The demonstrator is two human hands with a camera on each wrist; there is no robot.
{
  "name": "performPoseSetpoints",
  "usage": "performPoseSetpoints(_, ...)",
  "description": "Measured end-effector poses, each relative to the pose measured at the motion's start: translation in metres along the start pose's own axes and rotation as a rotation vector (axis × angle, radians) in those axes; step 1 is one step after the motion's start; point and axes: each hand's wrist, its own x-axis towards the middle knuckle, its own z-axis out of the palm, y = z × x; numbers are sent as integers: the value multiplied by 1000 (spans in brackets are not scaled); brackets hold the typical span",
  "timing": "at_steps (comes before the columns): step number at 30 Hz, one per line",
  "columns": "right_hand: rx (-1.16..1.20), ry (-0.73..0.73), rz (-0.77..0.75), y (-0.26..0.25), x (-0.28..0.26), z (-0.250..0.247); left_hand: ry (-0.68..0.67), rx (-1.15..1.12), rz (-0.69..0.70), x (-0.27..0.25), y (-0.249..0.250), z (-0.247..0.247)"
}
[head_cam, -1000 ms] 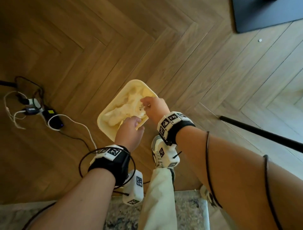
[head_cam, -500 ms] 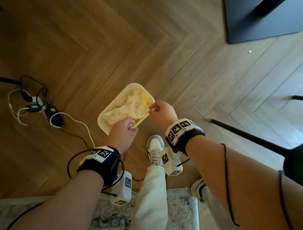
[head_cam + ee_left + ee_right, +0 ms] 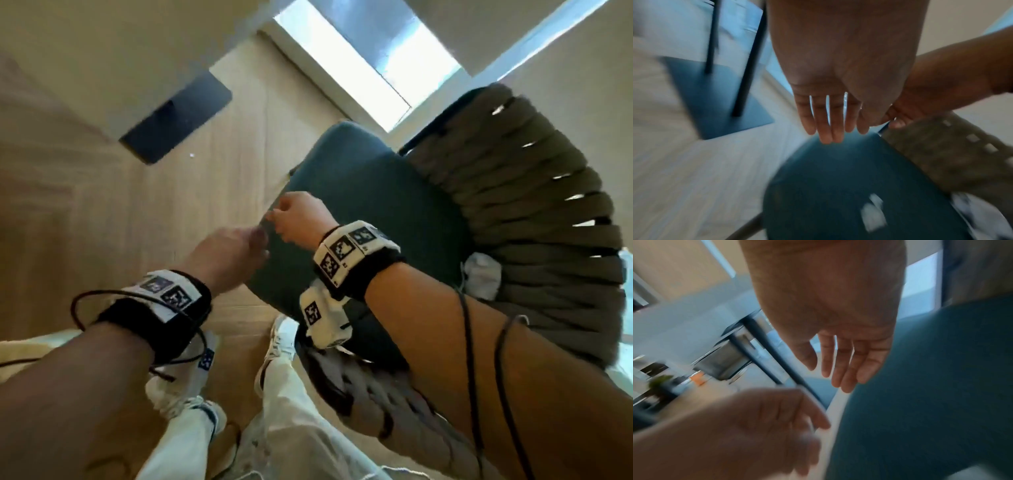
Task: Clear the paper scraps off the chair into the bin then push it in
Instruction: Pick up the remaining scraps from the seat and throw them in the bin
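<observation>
A chair with a teal seat cushion (image 3: 370, 192) and a woven rope back (image 3: 534, 212) stands to my right. A white paper scrap (image 3: 481, 279) lies at the back of the seat against the rope back; the left wrist view shows blurred white scraps (image 3: 872, 212) on the seat (image 3: 838, 186). My left hand (image 3: 236, 253) hovers at the seat's front-left edge with fingers (image 3: 826, 126) straight and empty. My right hand (image 3: 294, 216) is just above the same edge, its fingers (image 3: 840, 369) loose, holding nothing. The bin is out of view.
A dark flat table base (image 3: 178, 118) lies on the wooden floor beyond the chair, with thin dark legs (image 3: 748, 65) rising from it. My legs and white shoes (image 3: 279, 342) stand close to the chair's front. A bright window strip (image 3: 359, 61) lies behind.
My view has swung from the cream bin on the floor to the chair. Both hands have left the bin and moved to the seat's front edge.
</observation>
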Motion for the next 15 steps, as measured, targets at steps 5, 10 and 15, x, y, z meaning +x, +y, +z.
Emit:
performPoseSetpoints(5, 82, 244, 327, 184, -33, -102, -462, 632, 231, 65, 90, 88)
performPoseSetpoints(10, -106, 430, 573, 319, -70, -139, -616, 935, 340, 93, 104, 132)
performPoseSetpoints(15, -284, 411, 569, 363, -68, -146, -792, 982, 426, 96, 119, 136)
